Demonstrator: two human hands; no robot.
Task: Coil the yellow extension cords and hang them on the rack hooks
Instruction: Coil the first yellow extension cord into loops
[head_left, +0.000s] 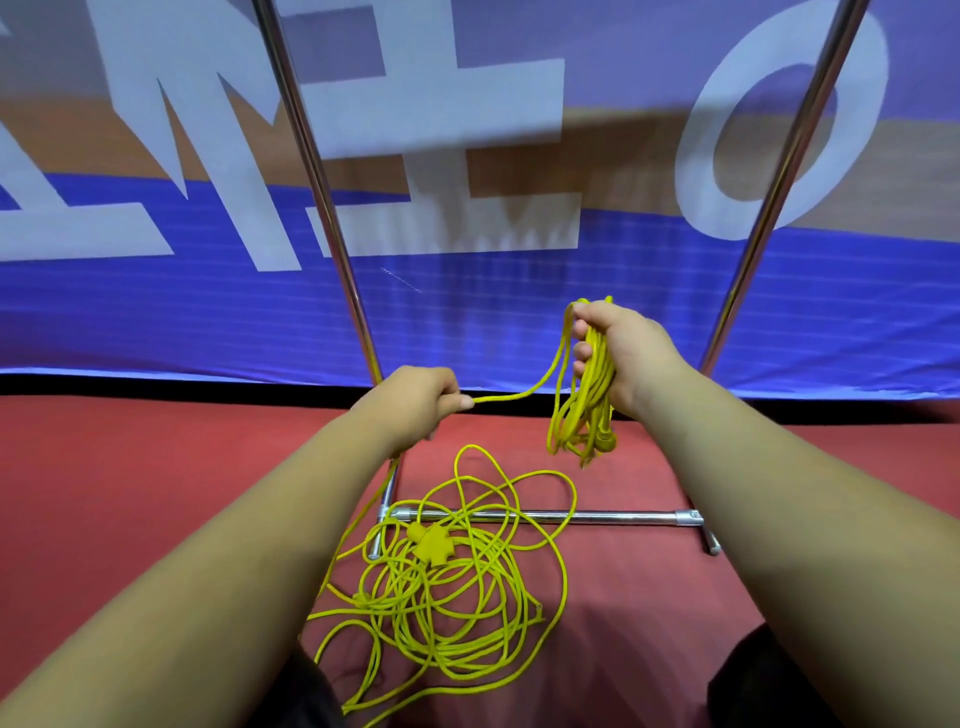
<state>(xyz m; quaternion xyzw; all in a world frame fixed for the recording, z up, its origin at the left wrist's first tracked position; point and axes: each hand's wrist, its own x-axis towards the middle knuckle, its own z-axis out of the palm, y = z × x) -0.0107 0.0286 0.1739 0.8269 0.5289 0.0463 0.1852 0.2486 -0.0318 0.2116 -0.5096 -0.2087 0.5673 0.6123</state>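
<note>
My right hand (621, 348) grips a bunch of coiled loops of yellow cord (584, 410), held up with a plug dangling at the bottom. One strand runs from that coil leftward to my left hand (421, 400), which pinches it and lets it trail down to the floor. A loose tangle of yellow extension cord (447, 587) lies on the red carpet below, with a yellow multi-outlet end (434, 543) on top. The chrome rack's base bar (597, 517) crosses behind the tangle; its two uprights (322, 197) rise beyond my hands. No hooks are in view.
A blue banner with large white letters (467, 312) hangs close behind the rack. Red carpet (130, 493) covers the floor. My dark-clothed knees (758, 680) show at the bottom edge, either side of the tangle.
</note>
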